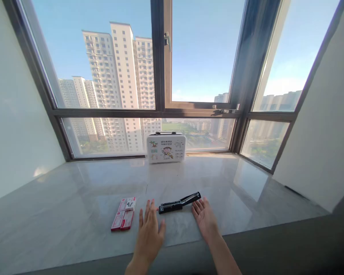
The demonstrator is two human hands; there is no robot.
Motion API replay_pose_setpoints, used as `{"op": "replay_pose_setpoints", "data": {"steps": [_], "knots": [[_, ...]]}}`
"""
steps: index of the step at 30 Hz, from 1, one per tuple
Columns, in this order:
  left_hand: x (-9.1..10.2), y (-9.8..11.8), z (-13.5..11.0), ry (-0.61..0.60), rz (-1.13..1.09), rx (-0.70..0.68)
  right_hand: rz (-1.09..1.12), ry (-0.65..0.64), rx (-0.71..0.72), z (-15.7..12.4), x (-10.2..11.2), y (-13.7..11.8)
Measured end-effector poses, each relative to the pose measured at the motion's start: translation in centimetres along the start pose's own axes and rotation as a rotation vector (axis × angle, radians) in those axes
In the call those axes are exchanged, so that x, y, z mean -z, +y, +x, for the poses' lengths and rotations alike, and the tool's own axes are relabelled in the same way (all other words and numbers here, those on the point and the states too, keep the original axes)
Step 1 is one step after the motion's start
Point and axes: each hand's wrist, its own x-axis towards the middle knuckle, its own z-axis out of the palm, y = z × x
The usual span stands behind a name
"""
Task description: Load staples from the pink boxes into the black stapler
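Observation:
A black stapler (pixel 177 204) lies opened out on the marble sill, its metal inner track showing and its right part slanting up. My left hand (pixel 150 231) is just left of it, palm down with fingers spread, holding nothing. Close to the stapler's right end rests my right hand (pixel 205 218), palm turned partly up and fingers stretched out; whether its fingertips touch the stapler I cannot tell. To the left of my left hand lie several small red and white boxes (pixel 123 214), set side by side, one with a dark picture of staples on top.
A white case (pixel 166 149) with cartoon prints and a dark handle stands upright against the window at the back. The grey marble sill (pixel 83 194) ends at a front edge below my hands. White walls (pixel 315 152) and dark window frames close in the sides.

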Motion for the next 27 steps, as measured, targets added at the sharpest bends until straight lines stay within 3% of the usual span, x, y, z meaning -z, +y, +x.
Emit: {"op": "replay_pose_setpoints", "data": {"steps": [3, 5, 9, 13, 17, 21, 24, 27], "knots": [[1.8, -1.1, -1.0, 0.206, 0.123, 0.241, -0.118, -0.038, 0.035, -1.6, 2.4, -0.2], [2.5, -2.5, -2.5, 0.244, 0.197, 0.353, -0.351, -0.092, 0.058, -2.5, 2.9, -0.2], [2.6, -4.8, -5.8, 0.134, 0.133, 0.276, -0.972, -0.321, 0.159, -4.0, 1.3, 0.5], [2.8, -4.4, -6.3, -0.084, -0.170, 0.116, -1.371, -0.478, 0.285, -5.3, -2.1, 1.7], [3.5, -1.9, -4.5, -0.186, -0.386, 0.030, -1.423, -0.549, 0.308, -5.2, -3.6, 3.0], [3.2, 0.0, -3.4, -0.195, -0.478, -0.009, -1.388, -0.513, 0.324, -4.1, -2.4, 3.0], [2.4, 0.8, -3.9, -0.158, -0.478, -0.026, -1.367, -0.447, 0.352, -3.7, -1.1, 2.3], [1.6, 1.4, -5.4, -0.043, -0.477, -0.020, -1.349, -0.358, 0.395, -3.8, -0.3, 1.7]]}}
